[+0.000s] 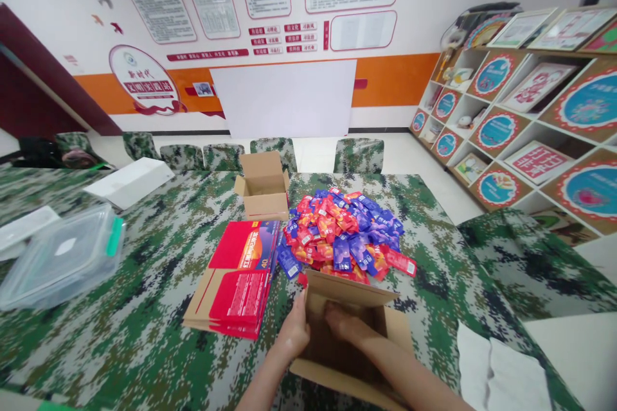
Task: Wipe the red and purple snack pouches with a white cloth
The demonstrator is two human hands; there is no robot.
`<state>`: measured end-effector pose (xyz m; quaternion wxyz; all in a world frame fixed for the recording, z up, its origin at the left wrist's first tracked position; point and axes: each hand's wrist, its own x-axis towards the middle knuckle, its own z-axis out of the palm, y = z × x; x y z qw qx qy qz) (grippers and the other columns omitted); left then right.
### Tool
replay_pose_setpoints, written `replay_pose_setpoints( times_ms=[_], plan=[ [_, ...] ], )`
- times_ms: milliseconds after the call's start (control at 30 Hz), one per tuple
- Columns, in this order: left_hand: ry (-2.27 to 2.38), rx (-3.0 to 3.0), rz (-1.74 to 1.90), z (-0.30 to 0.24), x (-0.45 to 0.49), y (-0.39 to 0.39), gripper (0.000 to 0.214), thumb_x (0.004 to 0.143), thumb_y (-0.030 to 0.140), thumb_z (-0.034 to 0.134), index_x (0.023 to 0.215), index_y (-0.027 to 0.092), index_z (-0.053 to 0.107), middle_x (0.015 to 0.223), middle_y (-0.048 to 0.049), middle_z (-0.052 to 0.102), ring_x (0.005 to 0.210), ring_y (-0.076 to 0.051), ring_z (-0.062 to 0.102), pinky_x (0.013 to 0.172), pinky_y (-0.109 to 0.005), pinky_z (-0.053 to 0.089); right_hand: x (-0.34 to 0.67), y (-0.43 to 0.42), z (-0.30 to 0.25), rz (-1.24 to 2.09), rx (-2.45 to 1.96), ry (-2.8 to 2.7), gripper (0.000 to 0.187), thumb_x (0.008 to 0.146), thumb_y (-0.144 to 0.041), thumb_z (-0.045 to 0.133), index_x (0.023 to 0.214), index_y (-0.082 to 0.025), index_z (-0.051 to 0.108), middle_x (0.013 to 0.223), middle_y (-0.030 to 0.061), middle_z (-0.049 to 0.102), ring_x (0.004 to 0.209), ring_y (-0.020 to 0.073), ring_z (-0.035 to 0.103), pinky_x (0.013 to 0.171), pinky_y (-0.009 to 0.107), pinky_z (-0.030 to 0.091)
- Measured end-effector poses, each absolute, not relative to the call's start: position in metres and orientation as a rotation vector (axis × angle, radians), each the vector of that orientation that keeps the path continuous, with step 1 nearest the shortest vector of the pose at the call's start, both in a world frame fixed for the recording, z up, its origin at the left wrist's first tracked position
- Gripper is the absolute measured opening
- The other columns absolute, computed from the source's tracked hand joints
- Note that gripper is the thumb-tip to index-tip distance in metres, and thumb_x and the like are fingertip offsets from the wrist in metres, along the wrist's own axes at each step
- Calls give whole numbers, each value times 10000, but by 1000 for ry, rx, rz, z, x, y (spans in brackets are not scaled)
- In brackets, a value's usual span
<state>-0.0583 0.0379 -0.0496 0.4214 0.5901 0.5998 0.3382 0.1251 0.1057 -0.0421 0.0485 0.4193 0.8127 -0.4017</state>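
Note:
An open brown cardboard box [354, 288] stands at the table's near edge with its flaps folded out. My left hand [294, 329] is closed around the box's left wall, near the upper corner. Inside the box is my right hand [340, 321], reaching toward the far inner wall; its fingertips are in shadow, so whether they hold anything cannot be made out. Just beyond the box lies a heap of small red and blue sachets [337, 231]. To the left is a stack of flattened red printed cartons [241, 298].
Another open cardboard box [265, 205] stands behind the cartons. A clear plastic bin [67, 257] with a green latch and a white box [130, 181] are at the left. White paper sheets [504, 369] lie at the right. Camouflage-covered chairs [359, 155] line the far side.

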Motion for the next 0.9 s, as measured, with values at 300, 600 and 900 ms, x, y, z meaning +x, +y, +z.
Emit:
replay_pose_setpoints(
  times_ms=[300,600,900],
  plan=[
    [1497,1639,893,-54,-60,39,928,536,-25,411,1422,147,195,1435,-86,304,1343,-226,234,1125,-342,160,146,98,24,-739,1279,2812,598,736,-21,361,1321,-134,411,1321,140,472,1227,225,417,1063,373,300],
    [1506,1632,896,-54,-57,40,888,559,-26,409,1411,142,222,1423,-95,337,1344,-210,245,1130,-358,152,164,83,55,-233,1332,2933,842,714,70,260,1456,-256,33,1522,49,168,1379,222,152,1002,508,378],
    [1585,1622,778,-54,-57,40,912,556,-15,427,1423,114,177,1477,-112,248,1369,-239,180,1142,-337,92,154,120,3,-258,1483,2761,807,652,79,336,1428,-113,228,1501,148,200,1373,255,173,977,427,414]
  ],
)
